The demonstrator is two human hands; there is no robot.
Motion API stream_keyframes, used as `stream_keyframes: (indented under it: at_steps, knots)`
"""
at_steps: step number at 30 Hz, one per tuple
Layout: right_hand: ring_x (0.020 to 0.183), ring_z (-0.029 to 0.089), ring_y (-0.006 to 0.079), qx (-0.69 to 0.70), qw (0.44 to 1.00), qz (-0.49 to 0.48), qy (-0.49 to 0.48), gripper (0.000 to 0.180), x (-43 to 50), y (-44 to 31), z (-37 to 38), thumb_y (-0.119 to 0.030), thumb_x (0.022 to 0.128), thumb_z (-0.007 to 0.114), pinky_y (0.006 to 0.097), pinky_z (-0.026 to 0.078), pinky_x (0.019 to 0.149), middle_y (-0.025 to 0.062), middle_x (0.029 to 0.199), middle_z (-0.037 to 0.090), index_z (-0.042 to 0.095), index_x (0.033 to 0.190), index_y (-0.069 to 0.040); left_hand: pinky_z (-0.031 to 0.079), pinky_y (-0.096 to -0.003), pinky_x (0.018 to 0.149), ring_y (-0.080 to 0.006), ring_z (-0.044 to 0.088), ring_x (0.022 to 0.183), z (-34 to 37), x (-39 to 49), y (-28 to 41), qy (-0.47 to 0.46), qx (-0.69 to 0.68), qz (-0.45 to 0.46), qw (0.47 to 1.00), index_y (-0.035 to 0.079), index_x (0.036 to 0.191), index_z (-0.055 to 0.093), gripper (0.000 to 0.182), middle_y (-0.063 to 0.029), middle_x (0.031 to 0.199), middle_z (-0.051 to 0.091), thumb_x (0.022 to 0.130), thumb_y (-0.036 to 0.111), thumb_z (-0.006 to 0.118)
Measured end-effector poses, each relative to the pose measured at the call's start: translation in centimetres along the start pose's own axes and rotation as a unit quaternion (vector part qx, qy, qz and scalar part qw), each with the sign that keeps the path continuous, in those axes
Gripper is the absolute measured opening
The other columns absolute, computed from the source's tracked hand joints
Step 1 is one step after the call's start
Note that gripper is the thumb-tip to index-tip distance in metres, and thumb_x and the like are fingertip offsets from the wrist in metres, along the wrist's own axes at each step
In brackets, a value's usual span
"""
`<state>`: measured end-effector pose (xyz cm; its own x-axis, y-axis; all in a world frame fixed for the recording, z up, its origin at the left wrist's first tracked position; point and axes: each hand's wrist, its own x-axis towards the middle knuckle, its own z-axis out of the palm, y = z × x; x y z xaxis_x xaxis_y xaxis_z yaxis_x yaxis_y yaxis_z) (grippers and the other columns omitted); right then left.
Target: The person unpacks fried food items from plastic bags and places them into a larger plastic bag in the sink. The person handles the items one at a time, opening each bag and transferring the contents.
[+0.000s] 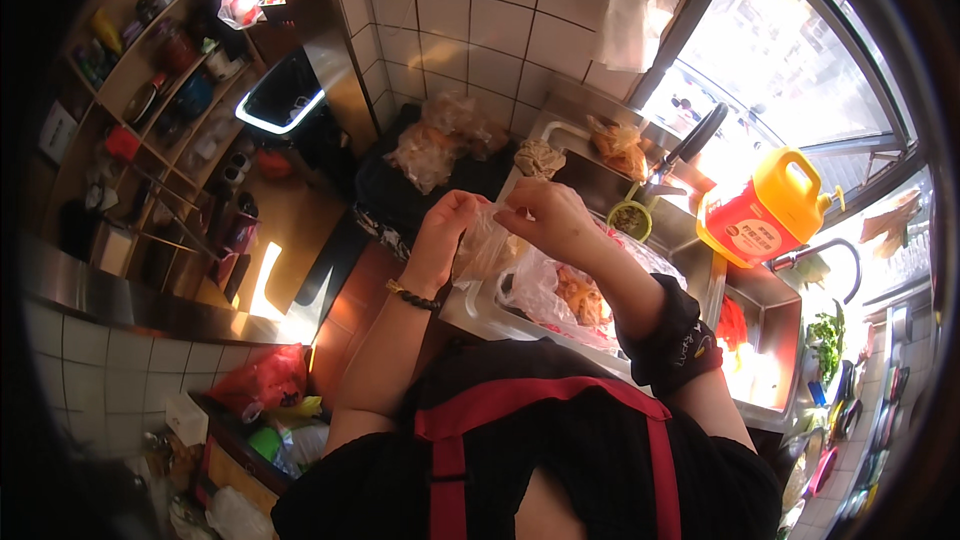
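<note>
Both my hands are raised over the near left corner of a steel sink, pinching the top of a clear plastic bag (480, 251). My left hand (450, 229), a dark beaded bracelet at its wrist, grips the bag's left side between thumb and fingers. My right hand (551, 217) is at the bag's upper right, its fingers curled on the film. What the bag holds is hard to tell. Below my right forearm, a larger open plastic bag (536, 296) with red print spreads over the sink, with orange-brown pieces of food (581, 296) in it.
Filled plastic bags (431, 150) lie on a dark surface beyond my hands. A crumpled cloth (540, 158), a green strainer (630, 221) and a black faucet (705, 131) are around the sink. A yellow jug (772, 210) stands right. A second basin (776, 322) adjoins. Plastic bags hang on the tiled wall.
</note>
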<state>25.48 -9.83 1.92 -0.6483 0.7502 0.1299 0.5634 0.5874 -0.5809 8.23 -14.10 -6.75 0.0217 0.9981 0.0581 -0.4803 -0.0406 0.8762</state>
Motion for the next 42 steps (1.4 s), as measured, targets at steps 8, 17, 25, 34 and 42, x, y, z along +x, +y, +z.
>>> stream_keyframes:
  at_steps: [8,17,25,34,42]
  knots:
    - [0.065,0.058,0.034,-0.11,0.992,-0.048,0.046,0.022,0.2,0.6,-1.1,-0.023,0.08,0.065,0.0395,0.045,0.058,0.0146,0.067,0.059,0.059,0.075,-0.002,0.036,-0.0283,0.095,-0.0128,0.05,0.103,-2.6,-0.8,-1.3,0.035,0.114,-0.005,0.993,0.004,0.105,0.054,0.027,-0.0042,0.105,0.058,0.094,0.029,0.052]
    - [0.063,0.06,0.029,-0.022,0.99,-0.131,0.054,0.019,0.4,-1.3,-1.8,-0.021,0.078,0.066,0.0364,0.046,0.056,0.012,0.068,0.059,0.062,0.076,-0.003,0.029,-0.0329,0.104,-0.0222,0.035,0.127,-1.9,-1.1,-3.6,-0.052,0.547,0.147,0.823,0.004,0.133,0.038,0.081,-0.0102,0.133,0.041,0.071,0.037,0.077]
    - [0.074,0.063,0.0273,0.001,0.981,-0.151,0.125,0.017,0.9,-2.1,-2.0,-0.014,0.081,0.062,0.0349,0.05,0.064,0.0095,0.086,0.064,0.062,0.094,-0.004,0.042,-0.028,0.083,-0.0192,0.056,0.098,1.0,1.5,-5.2,0.002,0.317,0.045,0.947,0.002,0.115,0.051,0.03,-0.0089,0.099,0.059,0.089,0.017,0.057]
    - [0.109,0.054,0.0239,0.153,0.98,-0.007,-0.128,0.049,-1.4,4.9,0.3,-0.029,0.082,0.067,0.0326,0.044,0.089,0.0137,0.123,0.053,0.051,0.122,-0.006,0.042,-0.0212,0.069,-0.0081,0.051,0.073,1.7,0.7,-2.6,-0.16,0.081,-0.121,0.976,0.004,0.098,0.055,0.015,-0.0001,0.08,0.054,0.095,0.016,0.048]
    - [0.087,0.061,0.0153,0.36,0.928,0.014,-0.091,0.03,-1.0,2.6,2.2,-0.027,0.095,0.047,0.0285,0.047,0.081,0.0077,0.091,0.066,0.064,0.102,-0.003,0.042,-0.0271,0.085,-0.0122,0.05,0.104,1.7,0.8,-3.6,-0.19,0.272,-0.081,0.94,0.002,0.121,0.045,0.048,-0.0037,0.113,0.052,0.083,0.022,0.066]
